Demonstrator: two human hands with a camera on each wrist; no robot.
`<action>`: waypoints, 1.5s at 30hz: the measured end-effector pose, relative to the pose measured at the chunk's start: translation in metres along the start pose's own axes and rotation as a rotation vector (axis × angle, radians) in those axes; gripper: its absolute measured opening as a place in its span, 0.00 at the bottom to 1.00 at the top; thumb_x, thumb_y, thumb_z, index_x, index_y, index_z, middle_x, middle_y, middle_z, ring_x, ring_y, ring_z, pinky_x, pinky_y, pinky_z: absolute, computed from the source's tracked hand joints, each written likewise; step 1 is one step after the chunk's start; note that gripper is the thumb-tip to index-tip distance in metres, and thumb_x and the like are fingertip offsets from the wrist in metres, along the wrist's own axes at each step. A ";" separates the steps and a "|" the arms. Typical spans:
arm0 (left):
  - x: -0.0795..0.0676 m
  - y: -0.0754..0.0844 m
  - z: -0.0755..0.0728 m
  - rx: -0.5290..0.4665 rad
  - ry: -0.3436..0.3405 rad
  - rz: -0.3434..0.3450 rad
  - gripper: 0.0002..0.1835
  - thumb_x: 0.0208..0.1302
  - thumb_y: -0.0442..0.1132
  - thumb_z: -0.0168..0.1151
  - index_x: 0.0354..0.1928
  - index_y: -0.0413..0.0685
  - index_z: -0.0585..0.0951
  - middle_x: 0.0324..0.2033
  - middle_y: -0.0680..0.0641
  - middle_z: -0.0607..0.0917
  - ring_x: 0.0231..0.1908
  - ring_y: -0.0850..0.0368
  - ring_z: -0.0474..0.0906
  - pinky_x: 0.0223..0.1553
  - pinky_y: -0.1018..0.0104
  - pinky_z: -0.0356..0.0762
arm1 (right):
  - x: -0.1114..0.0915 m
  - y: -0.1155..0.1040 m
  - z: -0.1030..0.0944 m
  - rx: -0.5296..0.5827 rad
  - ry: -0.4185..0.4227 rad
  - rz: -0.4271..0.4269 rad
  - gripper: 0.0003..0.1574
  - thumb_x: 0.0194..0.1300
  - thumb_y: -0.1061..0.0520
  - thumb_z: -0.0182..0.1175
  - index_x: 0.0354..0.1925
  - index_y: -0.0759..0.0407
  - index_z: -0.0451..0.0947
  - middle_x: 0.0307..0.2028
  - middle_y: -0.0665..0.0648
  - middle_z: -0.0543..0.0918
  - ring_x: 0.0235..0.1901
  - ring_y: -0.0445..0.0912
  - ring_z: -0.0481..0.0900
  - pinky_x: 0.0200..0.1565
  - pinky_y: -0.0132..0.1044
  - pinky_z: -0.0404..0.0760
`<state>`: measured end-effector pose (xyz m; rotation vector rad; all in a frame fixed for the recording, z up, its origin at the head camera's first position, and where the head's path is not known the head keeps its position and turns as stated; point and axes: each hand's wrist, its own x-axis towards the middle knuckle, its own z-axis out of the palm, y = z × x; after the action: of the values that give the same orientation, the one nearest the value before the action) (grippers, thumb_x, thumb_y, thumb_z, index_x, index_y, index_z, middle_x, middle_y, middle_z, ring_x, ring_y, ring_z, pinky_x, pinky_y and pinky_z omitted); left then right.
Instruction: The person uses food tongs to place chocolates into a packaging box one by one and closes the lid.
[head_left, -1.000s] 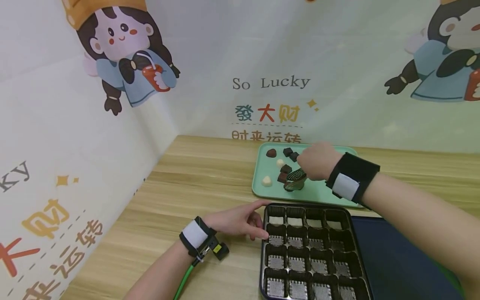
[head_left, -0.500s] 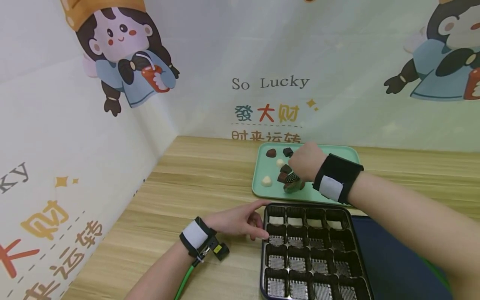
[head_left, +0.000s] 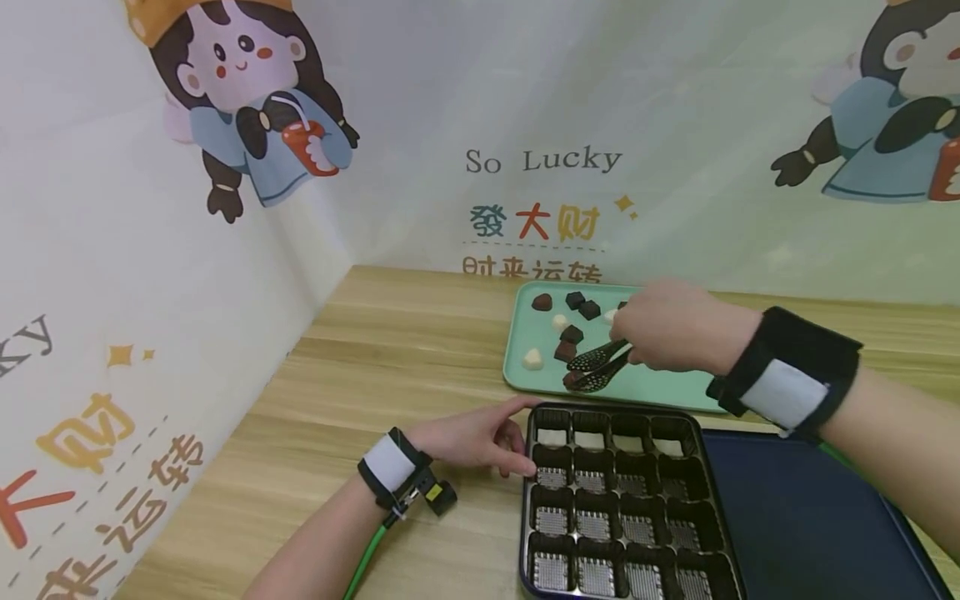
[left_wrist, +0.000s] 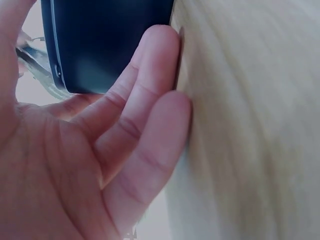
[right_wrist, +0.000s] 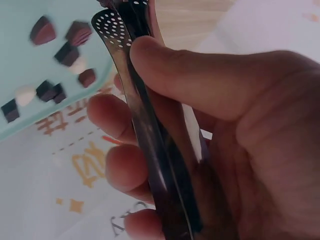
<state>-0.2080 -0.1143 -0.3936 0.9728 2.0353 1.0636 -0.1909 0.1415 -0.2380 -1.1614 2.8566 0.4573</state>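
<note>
My right hand (head_left: 675,327) is above the green tray (head_left: 513,367), with fingers and thumb curled round perforated metal tongs (right_wrist: 150,130). The tongs' two heads point left, and a brown chocolate (head_left: 572,380) is at their tips; whether they pinch it is hard to see. Other dark, brown and white chocolates, such as a white chocolate (head_left: 532,359), lie left of and behind the tongs. My left hand (head_left: 472,440) touches the left rim of the black compartment box (head_left: 531,508) with thumb and index finger. Its other fingers (left_wrist: 160,130) bend loosely beside the box wall.
A dark blue flat tray or mat (head_left: 810,517) lies right of the compartment box. The wooden table (head_left: 360,358) ends at a printed cloth backdrop (head_left: 420,167) behind and to the left. A green cable (head_left: 365,567) runs from the left wrist camera (head_left: 441,496).
My right hand first went left over the chocolates, then drew back right, with the tongs' heads now visible at the brown chocolate near the tray's front edge. The left hand stays put.
</note>
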 end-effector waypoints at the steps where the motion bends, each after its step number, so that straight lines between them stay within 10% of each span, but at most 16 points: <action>1: 0.001 0.000 0.000 0.019 -0.004 0.010 0.47 0.52 0.45 0.66 0.68 0.61 0.48 0.31 0.47 0.80 0.30 0.53 0.77 0.33 0.62 0.75 | -0.006 -0.002 -0.003 0.017 -0.001 -0.004 0.10 0.53 0.54 0.64 0.37 0.52 0.80 0.21 0.45 0.75 0.16 0.38 0.65 0.21 0.33 0.64; 9: 0.005 0.003 -0.004 0.089 -0.010 0.042 0.54 0.45 0.45 0.70 0.69 0.57 0.44 0.31 0.49 0.80 0.31 0.56 0.77 0.34 0.64 0.74 | -0.031 -0.024 -0.015 0.087 -0.036 -0.063 0.20 0.54 0.47 0.63 0.48 0.44 0.78 0.31 0.41 0.79 0.22 0.36 0.71 0.23 0.33 0.69; 17: 0.006 -0.001 0.000 0.075 -0.019 0.033 0.54 0.46 0.45 0.70 0.69 0.55 0.44 0.30 0.49 0.81 0.32 0.56 0.77 0.33 0.65 0.73 | -0.022 -0.053 -0.005 0.081 -0.009 -0.142 0.05 0.52 0.52 0.65 0.29 0.45 0.77 0.19 0.40 0.70 0.18 0.37 0.65 0.22 0.31 0.66; 28: 0.005 0.000 -0.002 0.053 -0.027 0.037 0.51 0.47 0.44 0.69 0.69 0.60 0.47 0.31 0.48 0.80 0.31 0.54 0.77 0.33 0.65 0.73 | 0.002 -0.089 -0.011 -0.173 0.035 -0.108 0.16 0.54 0.58 0.59 0.15 0.50 0.67 0.12 0.45 0.64 0.14 0.39 0.61 0.17 0.33 0.65; 39: 0.004 -0.004 -0.001 0.004 -0.049 0.095 0.33 0.48 0.41 0.69 0.53 0.55 0.62 0.32 0.48 0.79 0.30 0.53 0.77 0.32 0.62 0.75 | 0.031 -0.116 -0.012 -0.260 -0.110 -0.050 0.14 0.54 0.49 0.60 0.16 0.50 0.72 0.11 0.45 0.65 0.15 0.38 0.65 0.22 0.30 0.67; 45: 0.005 -0.002 -0.001 0.033 -0.035 0.076 0.50 0.48 0.42 0.69 0.68 0.63 0.48 0.31 0.47 0.80 0.31 0.53 0.77 0.32 0.63 0.74 | 0.018 -0.099 -0.038 -0.103 -0.246 0.014 0.14 0.50 0.56 0.60 0.13 0.50 0.67 0.12 0.46 0.64 0.16 0.39 0.63 0.23 0.32 0.67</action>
<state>-0.2125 -0.1115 -0.3961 1.0860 2.0076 1.0474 -0.1325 0.0516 -0.2294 -1.0193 2.6588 0.7022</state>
